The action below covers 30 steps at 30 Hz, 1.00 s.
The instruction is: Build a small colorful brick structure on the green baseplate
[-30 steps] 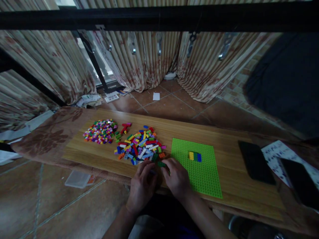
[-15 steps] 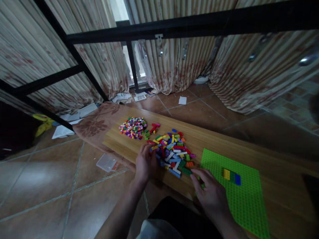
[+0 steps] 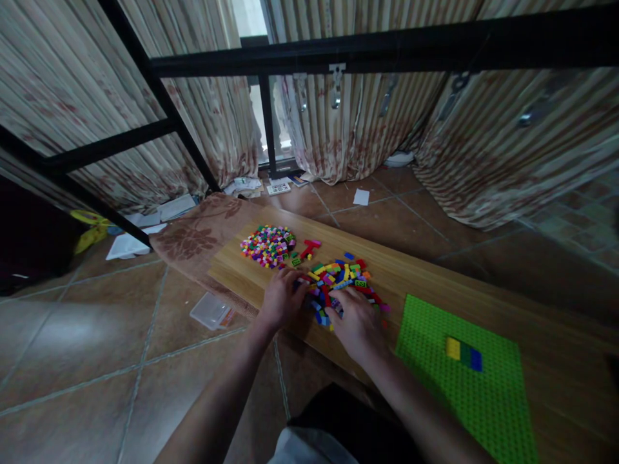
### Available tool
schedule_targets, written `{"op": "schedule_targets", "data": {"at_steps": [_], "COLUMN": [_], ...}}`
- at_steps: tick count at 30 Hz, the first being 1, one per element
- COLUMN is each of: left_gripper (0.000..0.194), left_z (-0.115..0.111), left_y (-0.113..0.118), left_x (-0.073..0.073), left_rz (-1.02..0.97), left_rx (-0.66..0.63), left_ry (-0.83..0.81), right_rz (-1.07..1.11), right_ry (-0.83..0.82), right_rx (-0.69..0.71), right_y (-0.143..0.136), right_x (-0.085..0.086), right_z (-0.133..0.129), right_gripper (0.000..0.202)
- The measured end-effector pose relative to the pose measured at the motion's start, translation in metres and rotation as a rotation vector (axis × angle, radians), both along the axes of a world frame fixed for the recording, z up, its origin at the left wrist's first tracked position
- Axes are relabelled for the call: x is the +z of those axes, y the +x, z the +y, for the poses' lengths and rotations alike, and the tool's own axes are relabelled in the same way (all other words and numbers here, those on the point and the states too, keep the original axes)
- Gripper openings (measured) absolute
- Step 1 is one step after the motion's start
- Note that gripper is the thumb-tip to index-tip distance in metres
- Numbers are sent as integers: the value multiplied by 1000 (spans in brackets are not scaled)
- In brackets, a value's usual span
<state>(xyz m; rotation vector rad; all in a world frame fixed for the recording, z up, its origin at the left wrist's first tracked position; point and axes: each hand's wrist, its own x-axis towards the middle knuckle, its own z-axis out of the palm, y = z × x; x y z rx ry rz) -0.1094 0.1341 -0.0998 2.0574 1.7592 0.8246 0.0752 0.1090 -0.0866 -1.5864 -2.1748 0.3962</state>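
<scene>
A loose pile of mixed building bricks lies on the wooden table, in red, yellow, green, blue and white. At the pile's left edge is my left hand, its fingers bent and apart, touching bricks. My right hand reaches over the near side of the pile, thumb and fingers spread among the bricks; its palm hides part of them. On the right lies a green baseplate, carrying a short row of a yellow brick, a dark green brick and a blue brick.
Beyond my left hand sits a heap of tiny bricks, with a few red bricks beside it. A brown cloth covers the table's left end. On the tiled floor is a clear plastic box. Black metal bars cross above.
My right hand has moved left from the pile's right edge to over the bricks. My left hand stays by the pile's left edge. The view has shifted slightly.
</scene>
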Motion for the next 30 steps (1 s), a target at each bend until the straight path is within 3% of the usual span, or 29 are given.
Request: {"op": "schedule_targets", "data": {"at_steps": [5,10,17,20,24,27,30], "left_gripper": [26,26,26,29,27,22,19], "left_z": [-15,-15,-23,-35,-52,-64,-74], "left_y": [9,15,20,36,66,83,96], "left_x": [-6,-8,6,20,28,28,26], "left_rz": [-20,-29,-203,-457,-840,-866,-766], "left_rx": [-84,-114,-38,8,-153,-149,-174], "left_ry": [52,48,49,-93,-364,-406,-444], "right_rz": [-83,-102,155,301,439,451,456], "right_ry": [5,55,159,204,239,189,139], "right_rx": [-13,-24,-91,-91,-81,-91,-74], "right_y": [-14,-15,1,8,17,28,42], "right_x": [-3,-10,-5,7,17,15,6], "right_z": [5,8,-1,-15,-38,-56,-72], "right_gripper": [21,26,27,27,26,28,29]}}
